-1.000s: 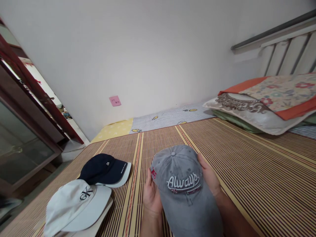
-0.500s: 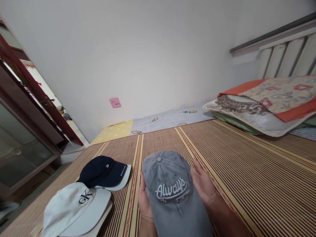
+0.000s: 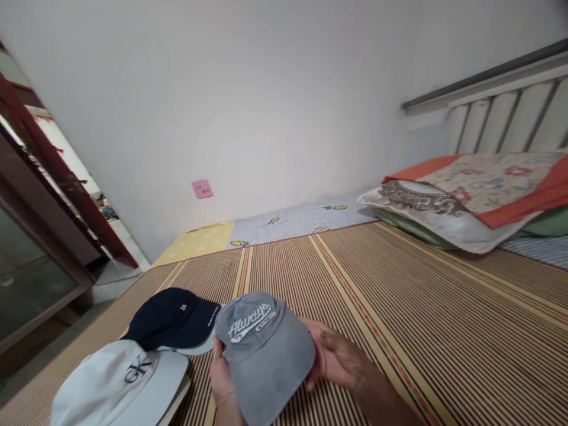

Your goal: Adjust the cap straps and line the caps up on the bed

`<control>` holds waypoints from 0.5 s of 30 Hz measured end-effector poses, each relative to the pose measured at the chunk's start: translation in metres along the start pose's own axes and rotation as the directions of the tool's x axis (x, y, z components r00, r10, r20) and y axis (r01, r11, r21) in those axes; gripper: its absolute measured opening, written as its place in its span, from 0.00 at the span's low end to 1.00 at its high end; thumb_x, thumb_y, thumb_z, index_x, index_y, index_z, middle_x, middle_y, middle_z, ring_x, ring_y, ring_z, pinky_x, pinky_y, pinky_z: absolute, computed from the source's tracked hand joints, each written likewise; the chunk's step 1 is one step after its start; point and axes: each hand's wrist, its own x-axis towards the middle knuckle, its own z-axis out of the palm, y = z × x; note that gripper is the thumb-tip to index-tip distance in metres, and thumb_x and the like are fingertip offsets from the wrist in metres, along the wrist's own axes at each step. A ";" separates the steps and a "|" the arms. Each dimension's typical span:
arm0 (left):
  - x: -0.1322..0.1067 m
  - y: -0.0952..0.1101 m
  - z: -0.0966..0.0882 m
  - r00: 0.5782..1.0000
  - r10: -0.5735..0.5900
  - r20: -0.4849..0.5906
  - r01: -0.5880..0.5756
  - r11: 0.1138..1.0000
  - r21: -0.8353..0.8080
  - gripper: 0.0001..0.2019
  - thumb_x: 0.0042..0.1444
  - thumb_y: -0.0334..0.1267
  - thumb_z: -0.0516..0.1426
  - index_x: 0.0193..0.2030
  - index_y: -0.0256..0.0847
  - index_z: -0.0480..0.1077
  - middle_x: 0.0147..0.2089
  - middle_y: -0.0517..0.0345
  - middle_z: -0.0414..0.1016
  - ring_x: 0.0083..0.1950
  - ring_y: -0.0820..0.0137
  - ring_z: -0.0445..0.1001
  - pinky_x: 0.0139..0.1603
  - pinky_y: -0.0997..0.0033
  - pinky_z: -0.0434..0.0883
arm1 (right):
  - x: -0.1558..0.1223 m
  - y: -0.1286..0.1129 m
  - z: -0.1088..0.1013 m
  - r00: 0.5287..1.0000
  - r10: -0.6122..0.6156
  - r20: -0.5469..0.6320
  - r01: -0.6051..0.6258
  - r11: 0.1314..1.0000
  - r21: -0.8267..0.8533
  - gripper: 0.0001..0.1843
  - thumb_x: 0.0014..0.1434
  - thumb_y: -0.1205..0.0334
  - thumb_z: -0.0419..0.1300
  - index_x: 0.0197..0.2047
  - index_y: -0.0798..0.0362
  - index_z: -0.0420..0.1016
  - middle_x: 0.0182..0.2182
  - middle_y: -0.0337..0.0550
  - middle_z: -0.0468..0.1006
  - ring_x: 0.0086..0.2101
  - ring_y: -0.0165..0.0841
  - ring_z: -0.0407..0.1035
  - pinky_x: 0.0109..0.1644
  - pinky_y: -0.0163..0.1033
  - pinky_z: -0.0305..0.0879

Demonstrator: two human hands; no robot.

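Note:
A grey cap [image 3: 261,349] with "Always" stitched on its front is held low over the striped bamboo mat [image 3: 421,307]. My left hand [image 3: 220,378] grips its left edge, thumb on top. On the right side, my right hand [image 3: 339,358] holds the cap, fingers curled under it. The grey cap's crown touches the brim of a navy cap [image 3: 171,319] lying on the mat. In front of that lies a white cap [image 3: 118,384] with black letters, resting on a flat pale piece.
Pillows [image 3: 470,195] are stacked at the right by a slatted headboard [image 3: 501,118]. A patterned sheet [image 3: 293,222] edges the mat along the white wall, which carries a pink note [image 3: 202,189]. A dark wooden glass-fronted cabinet [image 3: 31,236] stands at left.
Both hands have carried the grey cap leftward and turned it, so it now sits against the navy cap. The view has shifted slightly with the head.

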 end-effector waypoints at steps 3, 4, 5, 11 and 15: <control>0.003 -0.006 -0.008 0.988 0.115 0.101 -0.109 0.992 -0.057 0.28 0.77 0.44 0.37 0.61 0.51 0.78 0.61 0.52 0.80 0.63 0.59 0.77 0.62 0.62 0.75 | 0.003 0.000 0.005 0.994 -0.067 -0.084 0.064 0.998 -0.029 0.41 0.52 0.46 0.77 0.63 0.58 0.74 0.47 0.53 0.83 0.37 0.39 0.80 0.32 0.41 0.82; 0.005 -0.008 -0.010 0.988 0.123 0.096 -0.116 0.991 -0.068 0.28 0.77 0.45 0.37 0.61 0.50 0.78 0.61 0.50 0.79 0.62 0.58 0.78 0.60 0.62 0.76 | 0.004 -0.001 0.008 0.988 -0.100 -0.120 0.096 0.995 -0.041 0.39 0.52 0.47 0.77 0.61 0.58 0.75 0.45 0.53 0.84 0.36 0.38 0.80 0.34 0.40 0.82; 0.007 -0.009 -0.012 0.990 0.119 0.070 -0.114 0.991 -0.074 0.27 0.77 0.47 0.38 0.61 0.49 0.78 0.61 0.49 0.79 0.61 0.57 0.78 0.60 0.61 0.77 | 0.005 -0.003 0.011 0.979 -0.137 -0.153 0.130 0.990 -0.053 0.37 0.52 0.49 0.77 0.60 0.57 0.76 0.45 0.53 0.84 0.36 0.37 0.79 0.36 0.40 0.81; 0.020 -0.023 0.009 0.983 0.140 -0.119 -0.149 0.986 -0.072 0.21 0.75 0.50 0.48 0.60 0.48 0.78 0.59 0.50 0.79 0.61 0.57 0.78 0.64 0.54 0.72 | 0.008 -0.016 0.020 0.912 -0.239 -0.334 0.201 0.969 -0.144 0.25 0.54 0.48 0.76 0.50 0.52 0.79 0.42 0.49 0.84 0.37 0.38 0.78 0.37 0.40 0.75; 0.025 -0.035 0.033 0.986 0.139 -0.090 -0.147 0.984 -0.098 0.21 0.76 0.51 0.47 0.61 0.52 0.77 0.59 0.54 0.81 0.62 0.62 0.77 0.63 0.62 0.72 | 0.004 -0.026 0.013 0.839 -0.256 -0.480 0.163 0.960 -0.228 0.26 0.49 0.41 0.76 0.39 0.53 0.80 0.30 0.43 0.80 0.27 0.35 0.74 0.22 0.35 0.64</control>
